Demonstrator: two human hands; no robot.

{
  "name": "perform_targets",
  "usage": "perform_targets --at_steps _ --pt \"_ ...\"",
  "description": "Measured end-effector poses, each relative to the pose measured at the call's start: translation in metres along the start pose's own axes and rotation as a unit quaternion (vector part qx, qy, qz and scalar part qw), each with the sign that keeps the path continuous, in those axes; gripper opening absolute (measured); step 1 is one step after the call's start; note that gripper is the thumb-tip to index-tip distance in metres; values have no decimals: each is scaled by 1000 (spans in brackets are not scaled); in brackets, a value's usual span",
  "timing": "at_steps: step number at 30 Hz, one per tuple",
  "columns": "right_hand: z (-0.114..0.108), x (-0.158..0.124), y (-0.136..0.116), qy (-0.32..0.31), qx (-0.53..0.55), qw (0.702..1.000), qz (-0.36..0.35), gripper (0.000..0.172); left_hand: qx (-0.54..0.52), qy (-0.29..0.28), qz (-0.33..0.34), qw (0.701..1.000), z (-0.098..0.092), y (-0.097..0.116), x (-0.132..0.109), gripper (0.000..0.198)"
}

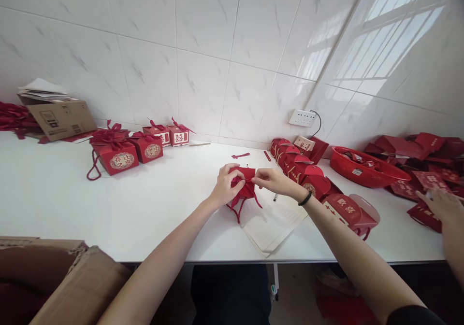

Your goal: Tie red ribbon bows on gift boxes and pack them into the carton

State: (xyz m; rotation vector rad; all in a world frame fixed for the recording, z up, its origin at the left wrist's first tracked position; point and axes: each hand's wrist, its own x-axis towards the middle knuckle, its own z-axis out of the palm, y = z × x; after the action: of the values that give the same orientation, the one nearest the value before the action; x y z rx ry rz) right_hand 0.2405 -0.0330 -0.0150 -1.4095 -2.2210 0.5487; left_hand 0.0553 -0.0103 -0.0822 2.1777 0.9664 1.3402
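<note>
A small red gift box (248,172) stands on the white table in front of me, with a red ribbon (247,190) around its top. My left hand (227,184) is closed on the box's left side, thumb and fingers bent in at the ribbon. From the right, my right hand (272,180) pinches the ribbon close to the knot. One ribbon tail hangs at the box's right edge, and a twisted red cord (238,215) loops down in front. Beneath and beside the box lie sheets of paper (271,228). Part of the ribbon is hidden by my fingers.
Several ribbon-tied red boxes (118,157) stand at the back left, near a cardboard box (63,118). Right of me runs a row of red boxes (315,182), then a red basin (368,176). Another person's hand (444,203) rests by red packaging. A large carton (83,286) sits front left.
</note>
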Motion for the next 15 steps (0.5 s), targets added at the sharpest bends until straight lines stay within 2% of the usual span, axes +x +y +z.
perform_targets --at_steps 4,8,15 --pt "3 1 5 26 99 994 30 33 -8 -5 -14 1000 -1 1 0 7" --pt "14 0 8 63 202 977 41 39 -12 -12 -21 1000 -3 1 0 12" --pt "34 -6 18 130 300 943 64 51 -26 -14 -34 999 -3 1 0 16"
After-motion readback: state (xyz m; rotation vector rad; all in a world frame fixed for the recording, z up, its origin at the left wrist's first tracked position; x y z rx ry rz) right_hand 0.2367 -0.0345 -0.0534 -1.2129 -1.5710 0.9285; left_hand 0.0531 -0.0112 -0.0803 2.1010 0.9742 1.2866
